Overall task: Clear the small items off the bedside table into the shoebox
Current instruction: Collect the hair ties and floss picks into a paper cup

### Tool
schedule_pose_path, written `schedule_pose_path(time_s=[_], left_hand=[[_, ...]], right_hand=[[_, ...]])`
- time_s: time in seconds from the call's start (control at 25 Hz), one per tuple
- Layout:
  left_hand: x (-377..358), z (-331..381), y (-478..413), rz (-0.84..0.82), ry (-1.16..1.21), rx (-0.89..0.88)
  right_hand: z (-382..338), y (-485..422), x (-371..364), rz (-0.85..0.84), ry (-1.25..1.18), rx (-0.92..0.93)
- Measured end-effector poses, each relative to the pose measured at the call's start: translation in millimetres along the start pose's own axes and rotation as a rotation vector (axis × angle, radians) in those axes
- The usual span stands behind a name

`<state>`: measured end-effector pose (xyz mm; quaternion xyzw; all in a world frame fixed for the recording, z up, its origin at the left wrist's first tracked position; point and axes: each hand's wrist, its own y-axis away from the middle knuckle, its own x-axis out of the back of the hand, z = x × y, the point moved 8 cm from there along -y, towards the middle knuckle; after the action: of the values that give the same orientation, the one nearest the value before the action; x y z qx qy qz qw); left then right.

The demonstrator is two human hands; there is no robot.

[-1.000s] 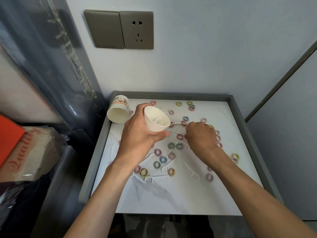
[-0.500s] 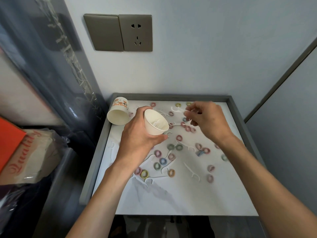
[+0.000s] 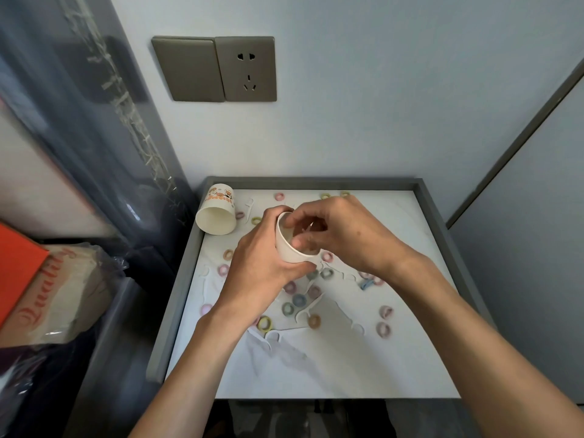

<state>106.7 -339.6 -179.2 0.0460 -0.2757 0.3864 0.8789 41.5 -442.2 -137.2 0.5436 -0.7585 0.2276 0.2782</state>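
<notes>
Bedside table; "Quality" bag L; cup in L hand

Matt paper cup, glossy marble tbl

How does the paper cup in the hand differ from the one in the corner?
The held cup is plain white; the corner cup carries an orange print. The left hand grips the held cup, tilted; the corner cup lies on its side, untouched. Both are white inside.
</notes>
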Motion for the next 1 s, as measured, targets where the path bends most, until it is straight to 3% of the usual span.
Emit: schedule_pose_path(time_s=[0.16, 0.28, 0.44, 0.76, 0.88, 1.0], left_hand=[[7.7, -4.9, -3.1, 0.029, 0.068, 0.016], [20.1, -10.2, -5.4, 0.117, 0.134, 0.027], [35.7, -18.7, -7.6, 0.186, 0.125, 0.053], [42.6, -18.7, -8.2, 0.211, 0.105, 0.059], [45.7, -16.2, -8.8, 0.221, 0.105, 0.052], [49.4, -15.8, -9.2, 0.218, 0.107, 0.056]], right_hand=[[4.3, -0.2, 16.2, 0.177, -0.079, 0.044], [41.6, -1.1, 35.4, 0.369, -0.057, -0.071], [104.0, -10.9, 17.5, 0.204, 0.365, -0.299], [116.4, -45.4, -13.5, 0.039, 0.7, -0.264], [119.1, -44.9, -12.5, 0.02, 0.683, -0.28], [125.1, -41.0, 3.3, 0.12, 0.388, -0.351]])
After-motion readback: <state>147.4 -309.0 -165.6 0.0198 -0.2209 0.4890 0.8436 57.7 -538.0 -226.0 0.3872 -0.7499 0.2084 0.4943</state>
